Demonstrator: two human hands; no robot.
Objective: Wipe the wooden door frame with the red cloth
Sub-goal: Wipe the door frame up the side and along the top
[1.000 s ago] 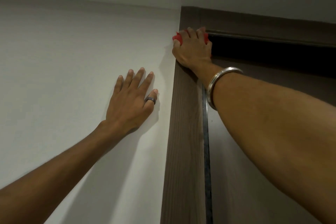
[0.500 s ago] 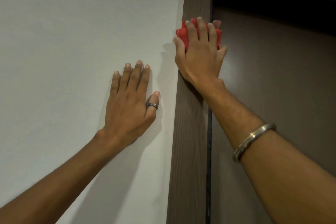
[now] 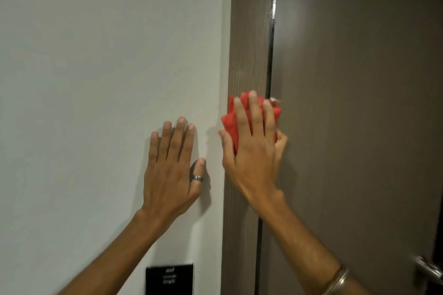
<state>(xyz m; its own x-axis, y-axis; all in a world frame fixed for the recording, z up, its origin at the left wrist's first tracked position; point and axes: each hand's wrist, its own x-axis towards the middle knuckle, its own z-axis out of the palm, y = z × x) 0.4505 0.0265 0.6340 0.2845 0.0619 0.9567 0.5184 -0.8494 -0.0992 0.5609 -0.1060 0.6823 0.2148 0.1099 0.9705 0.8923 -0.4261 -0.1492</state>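
Now lower | right hand [image 3: 254, 151] gripping red cloth [image 3: 231, 124] on door frame [image 3: 249, 43] | left hand [image 3: 171, 167] seemingly flat, unmoved

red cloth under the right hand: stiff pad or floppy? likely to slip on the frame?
Likely floppy: the red cloth bunches into folds around the right hand. Probably light, since spread fingers alone pin it against the door frame. It may slide easily; the frame looks smooth.

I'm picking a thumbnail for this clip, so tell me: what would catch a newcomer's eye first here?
The red cloth stands out most, bunched under the right hand against the brown wooden door frame at mid-picture. Next comes the left hand, spread flat on the pale wall just left of the frame, with a dark ring on its thumb. Low on the wall sits a black switch plate.
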